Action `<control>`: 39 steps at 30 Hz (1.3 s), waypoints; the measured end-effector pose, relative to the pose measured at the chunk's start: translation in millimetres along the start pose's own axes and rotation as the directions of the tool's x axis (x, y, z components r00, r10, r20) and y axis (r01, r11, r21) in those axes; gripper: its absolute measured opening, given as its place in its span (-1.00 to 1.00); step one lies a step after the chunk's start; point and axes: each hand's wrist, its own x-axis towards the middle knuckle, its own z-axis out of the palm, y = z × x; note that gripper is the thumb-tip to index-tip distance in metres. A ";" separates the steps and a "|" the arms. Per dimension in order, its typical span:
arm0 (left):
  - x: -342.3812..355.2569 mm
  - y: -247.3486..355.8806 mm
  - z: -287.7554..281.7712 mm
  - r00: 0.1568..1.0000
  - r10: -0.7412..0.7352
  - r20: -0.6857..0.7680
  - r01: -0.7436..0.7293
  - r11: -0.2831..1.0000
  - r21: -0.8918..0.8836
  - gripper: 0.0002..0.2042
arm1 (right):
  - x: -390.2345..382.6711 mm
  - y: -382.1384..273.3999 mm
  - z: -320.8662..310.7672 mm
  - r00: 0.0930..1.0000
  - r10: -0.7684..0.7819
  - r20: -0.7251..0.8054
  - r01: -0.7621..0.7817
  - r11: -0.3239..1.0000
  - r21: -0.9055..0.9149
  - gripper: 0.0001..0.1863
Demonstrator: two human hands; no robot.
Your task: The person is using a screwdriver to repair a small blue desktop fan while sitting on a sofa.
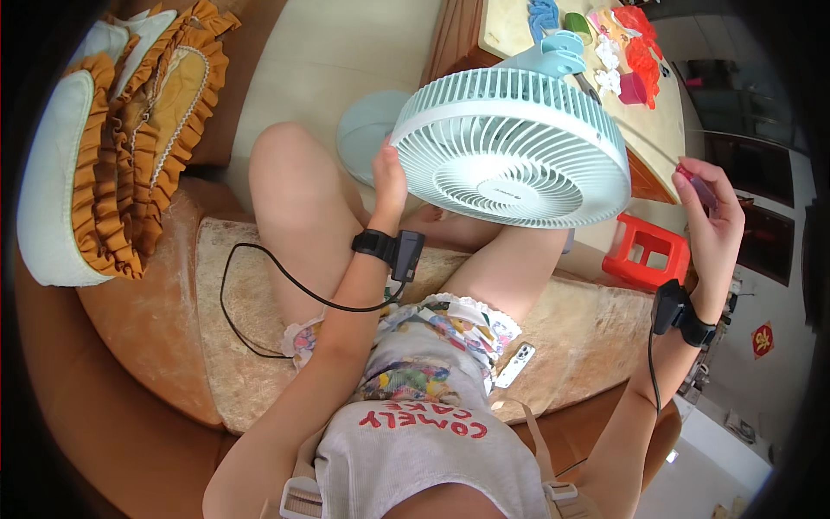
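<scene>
A pale blue fan head (519, 156) with a round slatted grille is held over my knees, its grille facing me. My left hand (391, 177) is closed on the left rim of the grille. At the fan head's far side, a light blue neck piece (549, 56) sticks up. Out to the right, my right hand (713, 203) is closed on the pinkish-red translucent handle of a screwdriver (705, 192). Its thin shaft points up and left toward the table, apart from the fan. A round light blue base (367, 130) rests on the floor behind the fan's left side.
A table (510, 26) beyond the fan holds a blue cloth (543, 17), a green roll (577, 28), red plastic (641, 65) and a pink cup (633, 88). A red stool (618, 259) stands right. A phone (516, 365) lies beside my thigh; ruffled cushions (65, 182) sit left.
</scene>
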 end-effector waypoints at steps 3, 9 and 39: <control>2.6 -10.7 10.9 0.999 0.022 0.043 -0.023 0.999 0.031 -0.19 | -3.7 -37.8 -8.5 0.994 0.038 0.100 -0.020 0.985 -0.173 -0.87; 15.9 -33.4 9.0 0.992 0.111 0.064 -0.118 0.986 0.116 -0.08 | 3.9 -74.3 -3.5 0.969 -0.012 0.245 0.110 0.914 -0.390 -0.82; 19.5 -15.8 8.6 0.944 0.277 0.181 -0.304 0.943 0.139 -0.05 | 30.1 -86.3 2.1 0.900 -0.035 0.434 0.305 0.762 -0.571 -0.84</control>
